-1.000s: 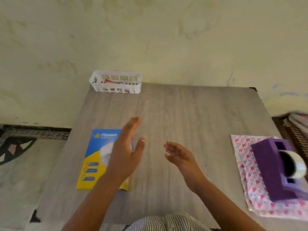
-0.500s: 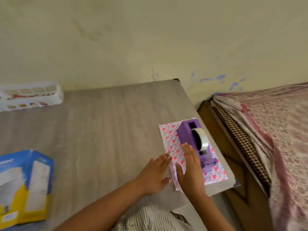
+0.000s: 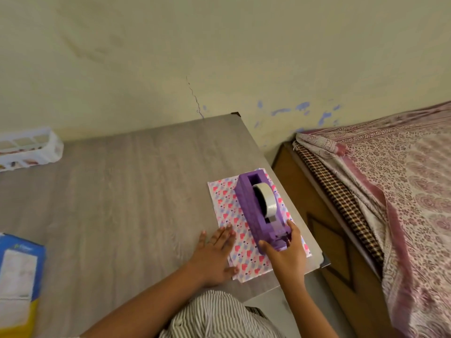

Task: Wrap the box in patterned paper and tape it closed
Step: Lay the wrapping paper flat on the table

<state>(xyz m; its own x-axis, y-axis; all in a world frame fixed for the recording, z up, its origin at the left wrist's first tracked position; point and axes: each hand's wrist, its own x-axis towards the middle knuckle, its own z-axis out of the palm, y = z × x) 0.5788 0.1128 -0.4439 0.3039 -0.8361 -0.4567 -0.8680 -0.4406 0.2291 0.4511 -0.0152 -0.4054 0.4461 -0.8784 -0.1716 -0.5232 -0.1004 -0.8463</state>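
A folded sheet of heart-patterned paper (image 3: pixel 227 203) lies at the table's right edge. On it stands a purple tape dispenser (image 3: pixel 253 206) with a roll of clear tape. My right hand (image 3: pixel 285 254) grips the dispenser's near end, thumb on its left side and fingers on its right. My left hand (image 3: pixel 214 254) lies flat, fingers straight, pressing on the paper's left edge. The blue and yellow box (image 3: pixel 17 284) lies at the far left of the table, partly cut off by the frame.
A white plastic basket (image 3: pixel 29 152) sits at the table's (image 3: pixel 122 203) back left by the wall. A wooden bed (image 3: pixel 341 240) with a patterned cover stands close to the table's right side.
My right hand has moved from lying flat beside the dispenser to gripping its near end. My left hand has slid onto the paper's edge. The view has shifted slightly right and closer.
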